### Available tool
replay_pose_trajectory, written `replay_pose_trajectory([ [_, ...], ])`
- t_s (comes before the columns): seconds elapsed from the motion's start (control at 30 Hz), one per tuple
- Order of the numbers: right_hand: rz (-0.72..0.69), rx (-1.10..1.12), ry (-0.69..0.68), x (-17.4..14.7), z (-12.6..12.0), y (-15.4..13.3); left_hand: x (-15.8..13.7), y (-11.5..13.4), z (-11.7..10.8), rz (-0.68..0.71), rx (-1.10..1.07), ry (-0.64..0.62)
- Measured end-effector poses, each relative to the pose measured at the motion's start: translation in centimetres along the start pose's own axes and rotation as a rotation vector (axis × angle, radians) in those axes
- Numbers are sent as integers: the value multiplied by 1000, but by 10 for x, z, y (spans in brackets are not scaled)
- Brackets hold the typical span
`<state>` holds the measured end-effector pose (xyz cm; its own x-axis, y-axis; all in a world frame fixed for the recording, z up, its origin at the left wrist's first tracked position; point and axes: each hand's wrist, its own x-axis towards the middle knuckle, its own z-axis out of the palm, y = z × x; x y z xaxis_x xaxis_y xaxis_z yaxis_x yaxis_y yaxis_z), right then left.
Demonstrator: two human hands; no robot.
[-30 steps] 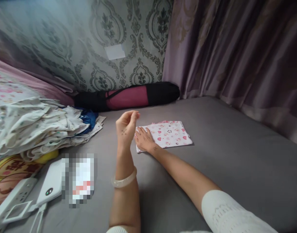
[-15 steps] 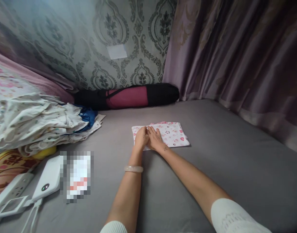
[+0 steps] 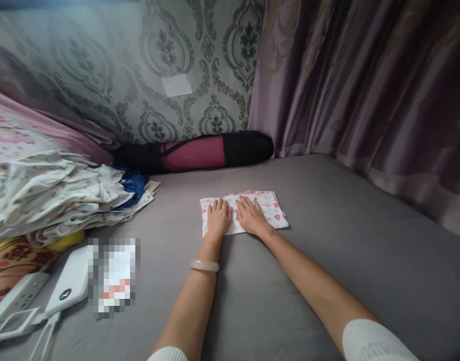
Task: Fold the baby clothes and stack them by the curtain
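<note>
A folded white cloth with pink hearts and small flowers [image 3: 272,210] lies flat on the grey sheet [image 3: 290,281]. Its exact kind cannot be made out. My left hand [image 3: 218,218] rests palm down on its left part, fingers stretched forward. Beside it, my right hand [image 3: 249,214] lies flat on the middle of the cloth with its fingers slightly spread. A narrow gap separates the two hands. Some pink edge of the cloth sticks out at its far side. A pale bangle [image 3: 204,265] circles my left wrist.
At the left is a heap of white printed clothes [image 3: 64,190]. Below it lie a white power bank [image 3: 70,281], a power strip [image 3: 21,298] and a pixelated item [image 3: 117,276]. A long black and maroon bag [image 3: 194,153] lies along the wall, with curtains [image 3: 327,90] at right.
My hands were close together, the left one curled against the right. Now they have moved apart, and the left lies flat with its fingers extended on the cloth.
</note>
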<state>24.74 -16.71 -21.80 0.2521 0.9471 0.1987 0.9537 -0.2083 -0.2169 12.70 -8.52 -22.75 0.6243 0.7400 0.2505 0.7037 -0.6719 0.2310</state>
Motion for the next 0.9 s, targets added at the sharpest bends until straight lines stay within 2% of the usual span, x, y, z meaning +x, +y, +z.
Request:
replay_pose_trajectory([
  [0.23, 9, 18, 3, -1, -4, 7, 0, -1, -4, 15, 36, -10],
  [0.43, 256, -74, 119, -3, -12, 35, 1, -4, -7, 5, 45, 69],
  [0.6, 339, -103, 82, -4, -7, 45, 0, -1, -5, -27, 107, -60],
  [0.77, 304, -123, 76, 1, -12, 48, 12, -2, -24, 5, 130, -132],
  [0.9, 262, -122, -47, 17, -30, 65, 44, -11, -44, -6, 162, -372],
])
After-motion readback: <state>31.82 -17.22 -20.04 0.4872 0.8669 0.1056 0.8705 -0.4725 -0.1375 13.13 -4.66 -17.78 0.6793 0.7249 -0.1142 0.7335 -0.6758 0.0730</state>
